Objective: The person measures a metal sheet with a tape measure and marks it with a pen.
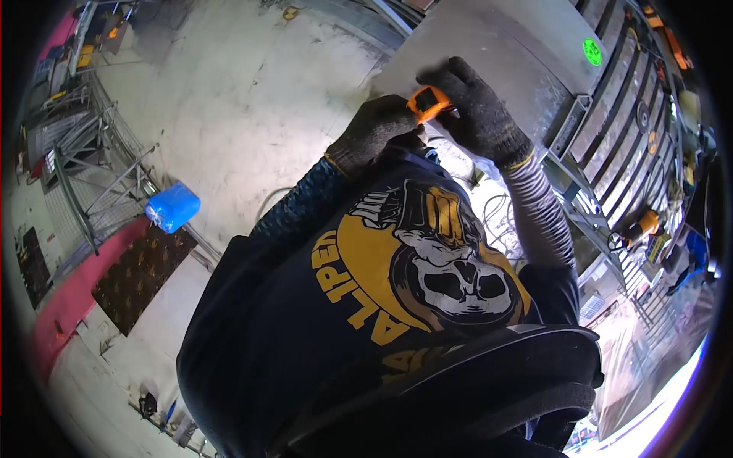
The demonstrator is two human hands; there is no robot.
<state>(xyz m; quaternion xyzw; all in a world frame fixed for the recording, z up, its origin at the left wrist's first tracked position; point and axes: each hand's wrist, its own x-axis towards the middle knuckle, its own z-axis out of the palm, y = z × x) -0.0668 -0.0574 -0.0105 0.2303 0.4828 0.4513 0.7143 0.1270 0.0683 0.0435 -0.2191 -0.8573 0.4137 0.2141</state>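
Observation:
An orange tape measure (pixel 429 103) with a dark centre is held in front of my chest. My left hand (pixel 374 131), in a dark knitted glove, is closed on its left side. My right hand (pixel 482 114), gloved alike, is at the tape measure's right side, with its upper fingers stretched out and apart. Both hands are raised near a grey metal plate (pixel 504 61).
A blue jerrycan (pixel 173 207) stands on the pale floor at left, near metal frames (pixel 99 175) and a dark patterned mat (pixel 143 276). Slatted metal racking (pixel 622 114) runs along the right. A green round sticker (pixel 592 52) marks the plate. Cables (pixel 500 217) lie below my right forearm.

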